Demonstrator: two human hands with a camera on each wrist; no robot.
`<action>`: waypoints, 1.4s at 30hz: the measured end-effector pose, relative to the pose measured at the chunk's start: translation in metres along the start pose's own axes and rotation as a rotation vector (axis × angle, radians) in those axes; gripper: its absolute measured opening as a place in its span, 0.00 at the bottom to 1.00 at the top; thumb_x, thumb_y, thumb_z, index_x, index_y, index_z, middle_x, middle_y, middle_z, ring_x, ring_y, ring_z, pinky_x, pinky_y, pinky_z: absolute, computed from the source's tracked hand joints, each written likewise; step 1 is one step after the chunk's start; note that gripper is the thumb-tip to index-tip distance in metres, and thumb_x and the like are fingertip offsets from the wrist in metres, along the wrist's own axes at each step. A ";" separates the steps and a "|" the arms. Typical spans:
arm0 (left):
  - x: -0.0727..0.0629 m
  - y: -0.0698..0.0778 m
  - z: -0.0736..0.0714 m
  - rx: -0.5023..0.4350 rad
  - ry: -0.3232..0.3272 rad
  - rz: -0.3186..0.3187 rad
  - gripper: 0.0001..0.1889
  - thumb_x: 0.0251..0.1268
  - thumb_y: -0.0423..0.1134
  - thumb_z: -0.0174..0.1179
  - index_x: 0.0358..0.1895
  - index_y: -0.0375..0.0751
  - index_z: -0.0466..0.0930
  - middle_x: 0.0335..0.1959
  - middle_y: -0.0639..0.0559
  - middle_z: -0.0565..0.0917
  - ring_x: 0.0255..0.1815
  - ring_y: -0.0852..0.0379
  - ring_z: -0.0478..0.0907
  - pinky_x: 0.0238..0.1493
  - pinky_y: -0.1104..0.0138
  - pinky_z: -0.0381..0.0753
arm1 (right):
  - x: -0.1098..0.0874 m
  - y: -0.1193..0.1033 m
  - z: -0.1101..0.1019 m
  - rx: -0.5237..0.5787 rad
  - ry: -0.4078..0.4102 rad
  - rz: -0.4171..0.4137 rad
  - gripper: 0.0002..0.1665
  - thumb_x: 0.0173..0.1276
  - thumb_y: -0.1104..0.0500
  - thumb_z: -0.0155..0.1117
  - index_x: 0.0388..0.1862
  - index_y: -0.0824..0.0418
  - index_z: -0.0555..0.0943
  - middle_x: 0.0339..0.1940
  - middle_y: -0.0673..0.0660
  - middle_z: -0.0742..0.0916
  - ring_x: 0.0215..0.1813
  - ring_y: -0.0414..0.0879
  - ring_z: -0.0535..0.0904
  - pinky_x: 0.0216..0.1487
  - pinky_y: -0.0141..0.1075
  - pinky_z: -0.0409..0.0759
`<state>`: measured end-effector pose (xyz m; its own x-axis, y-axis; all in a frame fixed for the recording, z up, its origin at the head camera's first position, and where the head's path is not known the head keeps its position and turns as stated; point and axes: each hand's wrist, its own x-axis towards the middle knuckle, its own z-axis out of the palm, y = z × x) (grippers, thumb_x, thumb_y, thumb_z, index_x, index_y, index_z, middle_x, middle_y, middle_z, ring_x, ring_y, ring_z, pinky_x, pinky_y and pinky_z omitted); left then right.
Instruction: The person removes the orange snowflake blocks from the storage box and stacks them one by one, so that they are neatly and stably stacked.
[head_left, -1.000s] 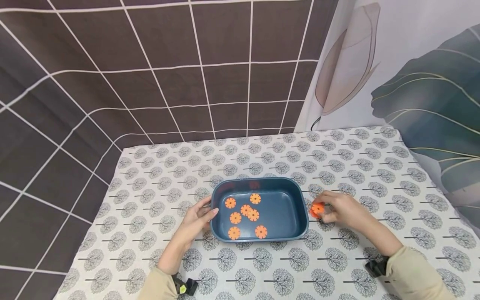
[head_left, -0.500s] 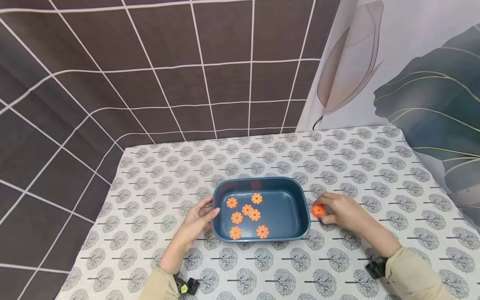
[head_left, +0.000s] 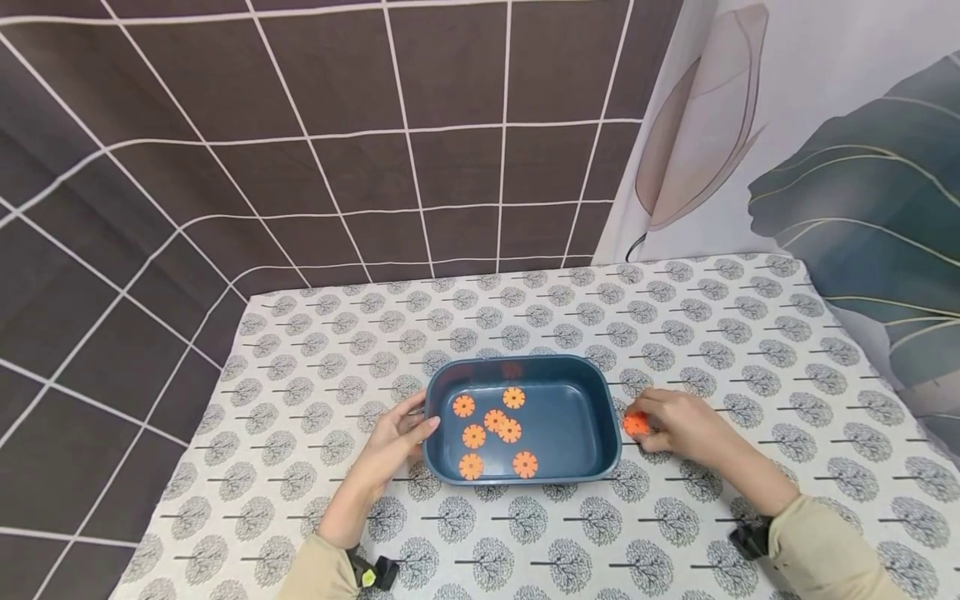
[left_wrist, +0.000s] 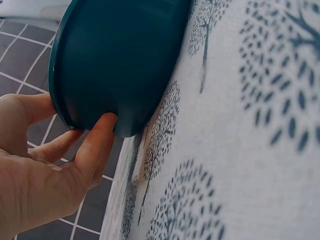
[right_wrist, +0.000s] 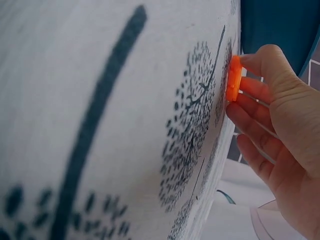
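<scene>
One orange disc (head_left: 635, 424) is pinched by the right hand (head_left: 681, 423), just beside the blue basin (head_left: 564, 427), toward the right edge of the tabletop (head_left: 570, 521); it is best held lightly, with the basin steadied by the left hand (head_left: 392, 440), clamped on its end.

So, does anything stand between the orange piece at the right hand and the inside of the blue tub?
Only the right wall of the blue tub does: the orange piece at the right hand is just outside it. Nothing visible covers the tub's open top.
</scene>
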<state>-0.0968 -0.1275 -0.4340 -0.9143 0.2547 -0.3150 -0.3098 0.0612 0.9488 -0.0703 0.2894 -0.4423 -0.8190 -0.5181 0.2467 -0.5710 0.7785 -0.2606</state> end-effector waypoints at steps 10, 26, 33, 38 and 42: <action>0.000 0.000 0.000 0.009 -0.006 -0.004 0.31 0.61 0.36 0.60 0.68 0.43 0.62 0.57 0.34 0.73 0.46 0.45 0.80 0.45 0.58 0.84 | 0.000 -0.003 -0.004 0.015 -0.033 0.065 0.25 0.45 0.51 0.75 0.40 0.61 0.82 0.34 0.50 0.84 0.33 0.41 0.79 0.34 0.38 0.83; 0.001 -0.002 0.000 0.005 -0.019 0.013 0.32 0.61 0.36 0.61 0.69 0.41 0.60 0.58 0.33 0.72 0.50 0.45 0.78 0.46 0.58 0.83 | 0.008 0.005 -0.019 0.009 -0.057 0.100 0.27 0.50 0.54 0.74 0.48 0.62 0.80 0.42 0.56 0.85 0.38 0.47 0.82 0.40 0.43 0.84; 0.002 -0.001 0.000 0.017 -0.018 0.020 0.32 0.61 0.36 0.60 0.68 0.42 0.61 0.58 0.33 0.73 0.49 0.44 0.78 0.46 0.58 0.83 | 0.020 0.009 -0.037 0.017 -0.059 0.103 0.28 0.51 0.59 0.73 0.52 0.64 0.78 0.44 0.60 0.84 0.39 0.50 0.83 0.41 0.45 0.84; 0.002 -0.002 0.000 0.017 -0.011 0.018 0.32 0.61 0.36 0.61 0.68 0.43 0.61 0.58 0.33 0.73 0.49 0.45 0.78 0.46 0.59 0.83 | 0.024 0.007 -0.040 0.044 -0.054 0.134 0.29 0.53 0.59 0.72 0.54 0.62 0.77 0.50 0.62 0.83 0.48 0.57 0.80 0.49 0.52 0.80; 0.001 -0.001 -0.002 0.023 -0.013 0.007 0.32 0.61 0.36 0.61 0.68 0.43 0.61 0.58 0.33 0.73 0.50 0.45 0.78 0.46 0.58 0.83 | 0.030 0.002 -0.039 0.078 0.022 0.127 0.26 0.54 0.59 0.72 0.52 0.63 0.78 0.50 0.61 0.83 0.51 0.58 0.79 0.51 0.54 0.79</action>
<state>-0.0979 -0.1291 -0.4357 -0.9129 0.2678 -0.3080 -0.2970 0.0816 0.9514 -0.0935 0.2888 -0.3991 -0.8839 -0.4086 0.2277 -0.4664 0.8070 -0.3623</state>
